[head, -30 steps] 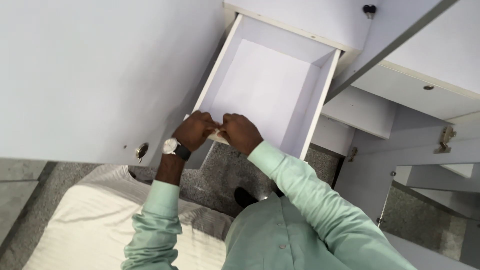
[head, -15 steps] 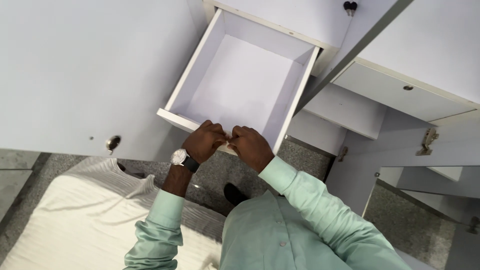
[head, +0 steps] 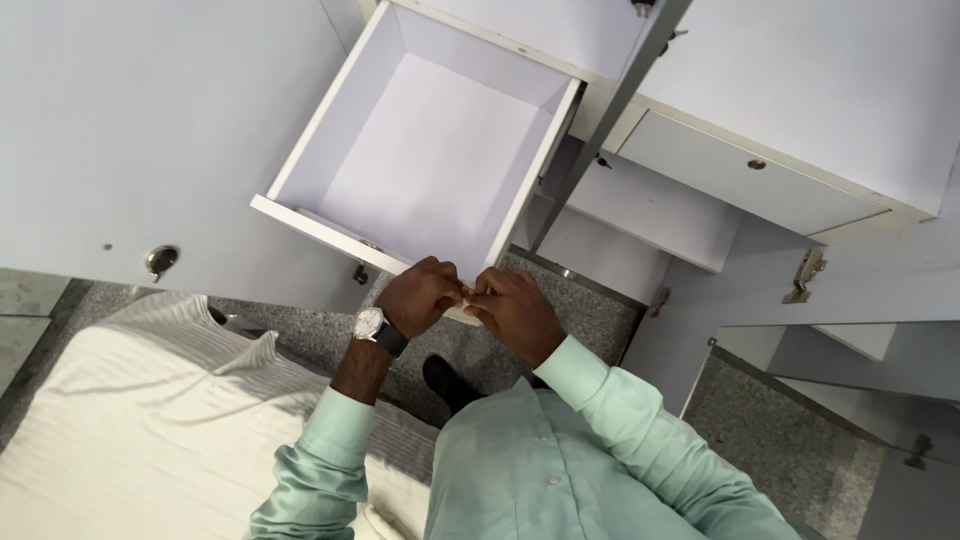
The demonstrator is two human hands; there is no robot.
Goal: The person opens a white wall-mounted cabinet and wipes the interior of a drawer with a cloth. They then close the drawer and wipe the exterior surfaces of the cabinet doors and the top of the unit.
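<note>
A white drawer (head: 330, 118) stands pulled out of a white wardrobe, and nothing shows inside it. My left hand (head: 418, 297), with a wristwatch (head: 374, 324) on the wrist, and my right hand (head: 518, 313) meet at the drawer's near right corner. Both have their fingers curled around something small and pale; what it is I cannot tell, as the fingers hide it. The hands touch each other and lie against the drawer's front edge. Pale green sleeves cover both arms.
A white ribbed cloth (head: 130, 420) lies at lower left on the speckled grey floor (head: 580, 300). A closed wardrobe door (head: 130, 120) with a round lock is at left. An open door (head: 800, 70) and a second drawer front (head: 740, 185) are at right. My dark shoe (head: 447, 382) is below the hands.
The view has shifted so the drawer and hands sit lower and more central. My hands have stayed together at the drawer's front corner, still pinched on the small pale thing.
</note>
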